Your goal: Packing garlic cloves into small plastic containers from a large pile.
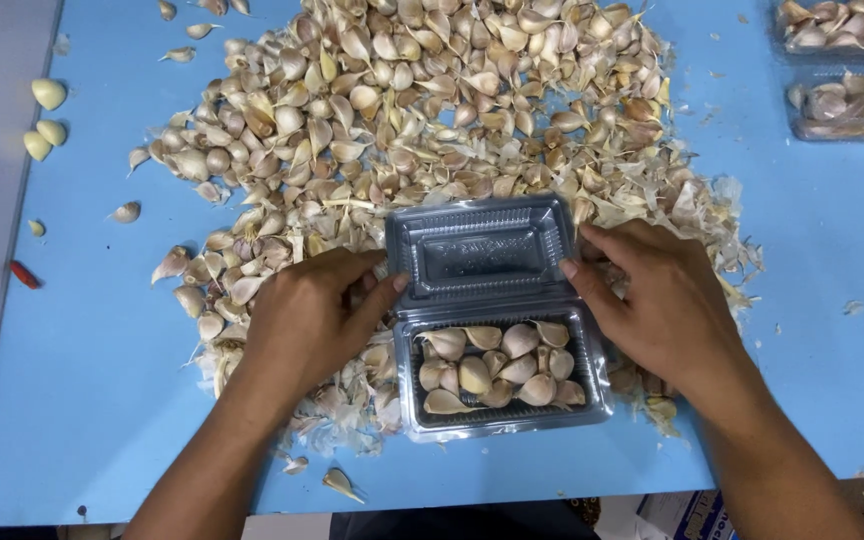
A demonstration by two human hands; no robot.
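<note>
Low in the frame, the clear clamshell tray (504, 375) already holds garlic cloves (497, 365), its hinged lid (480, 250) not yet closed, left hand (307, 315) and right hand (664, 300) pinching the lid's ends before the big heap of unpeeled cloves (422, 110) on the blue bench (82, 380).

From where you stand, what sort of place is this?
Probably a small food-packing table. A big heap of garlic cloves covers a blue table, both hands hold a clear plastic box half filled with cloves, and more filled boxes wait at the corner.
</note>
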